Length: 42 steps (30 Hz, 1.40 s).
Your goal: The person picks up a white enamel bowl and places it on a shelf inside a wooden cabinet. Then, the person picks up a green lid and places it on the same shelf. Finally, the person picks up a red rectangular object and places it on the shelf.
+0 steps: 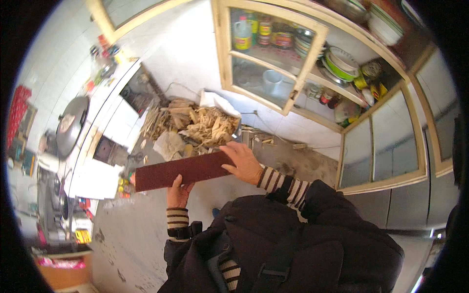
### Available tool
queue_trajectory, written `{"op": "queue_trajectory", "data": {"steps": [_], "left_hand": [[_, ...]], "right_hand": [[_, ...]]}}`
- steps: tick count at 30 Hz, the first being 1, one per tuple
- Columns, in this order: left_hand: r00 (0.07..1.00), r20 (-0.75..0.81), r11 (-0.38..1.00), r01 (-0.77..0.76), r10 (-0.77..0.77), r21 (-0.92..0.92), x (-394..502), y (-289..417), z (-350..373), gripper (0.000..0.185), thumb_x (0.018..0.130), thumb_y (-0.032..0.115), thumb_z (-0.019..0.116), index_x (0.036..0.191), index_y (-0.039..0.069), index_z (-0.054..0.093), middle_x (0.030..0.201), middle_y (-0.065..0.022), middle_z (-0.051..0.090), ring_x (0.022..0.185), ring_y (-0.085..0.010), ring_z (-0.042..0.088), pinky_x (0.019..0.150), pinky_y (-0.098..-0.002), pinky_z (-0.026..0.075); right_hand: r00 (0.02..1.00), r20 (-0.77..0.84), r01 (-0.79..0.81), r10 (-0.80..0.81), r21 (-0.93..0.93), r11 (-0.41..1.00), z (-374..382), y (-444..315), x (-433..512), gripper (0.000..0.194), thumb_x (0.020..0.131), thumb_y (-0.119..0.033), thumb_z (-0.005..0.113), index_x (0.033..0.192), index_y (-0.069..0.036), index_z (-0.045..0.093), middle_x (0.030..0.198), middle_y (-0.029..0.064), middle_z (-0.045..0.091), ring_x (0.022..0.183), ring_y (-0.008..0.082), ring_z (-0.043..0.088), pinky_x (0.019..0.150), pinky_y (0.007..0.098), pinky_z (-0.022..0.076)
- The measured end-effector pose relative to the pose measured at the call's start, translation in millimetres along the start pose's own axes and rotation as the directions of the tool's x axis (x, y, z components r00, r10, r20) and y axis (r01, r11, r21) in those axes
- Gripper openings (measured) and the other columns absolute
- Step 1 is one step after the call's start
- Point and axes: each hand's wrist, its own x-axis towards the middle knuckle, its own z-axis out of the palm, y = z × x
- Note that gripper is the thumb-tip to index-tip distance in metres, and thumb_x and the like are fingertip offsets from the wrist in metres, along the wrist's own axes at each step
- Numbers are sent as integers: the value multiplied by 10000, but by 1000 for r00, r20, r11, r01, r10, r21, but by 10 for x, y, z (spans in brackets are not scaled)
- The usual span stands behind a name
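A long, flat, dark red-brown board or box (185, 170) is held up in front of my body, slanting up a little to the right. My left hand (178, 193) grips its lower edge left of the middle, thumb on the near face and the other fingers mostly hidden behind. At its right end, my right hand (244, 163) has thumb and fingers spread over the corner. Whether the piece is solid or hollow cannot be made out.
Past the board lies a heap of firewood and dry husks (205, 122) on the concrete floor (143, 227). A white tiled stove (100, 172) with a lidded wok (72, 126) stands left. The glazed cupboard door (273, 88) hangs open at right, beside shelved bowls (339, 67).
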Motion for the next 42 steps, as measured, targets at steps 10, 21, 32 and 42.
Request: {"op": "queue_trajectory", "data": {"steps": [10, 21, 32, 42], "left_hand": [[874, 350, 939, 291, -338, 182, 463, -371, 804, 432, 835, 113, 566, 1230, 73, 398, 1214, -124, 468, 1123, -290, 465, 935, -479, 393], [665, 650, 925, 331, -368, 185, 729, -308, 1325, 393, 899, 190, 478, 1253, 50, 378, 1260, -117, 416, 1194, -271, 378, 1044, -437, 269], [665, 661, 923, 368, -347, 114, 720, -288, 1329, 333, 889, 200, 505, 1181, 51, 447, 1191, -93, 479, 1130, -237, 437, 1007, -404, 330], [698, 611, 905, 417, -375, 80, 619, -198, 1231, 219, 892, 153, 491, 1067, 22, 506, 1026, -111, 537, 934, -230, 527, 830, -360, 467]], "right_hand": [[802, 57, -589, 595, 237, 772, -475, 514, -811, 599, 851, -350, 542, 1266, -21, 262, 846, 169, 549, 635, 233, 578, 579, 345, 486], [670, 230, -576, 706, 761, 299, -906, 129, -948, 505, 860, -378, 532, 1189, -39, 355, 951, 129, 557, 792, 193, 608, 688, 315, 531], [745, 116, -341, 657, 913, 226, -1001, 21, -864, 276, 876, -186, 546, 1095, -43, 459, 881, 91, 592, 769, 148, 579, 699, 276, 502], [783, 105, -262, 613, 950, 172, -1040, -15, -778, 263, 882, -192, 536, 1091, -46, 470, 879, 80, 590, 762, 138, 567, 701, 270, 487]]}}
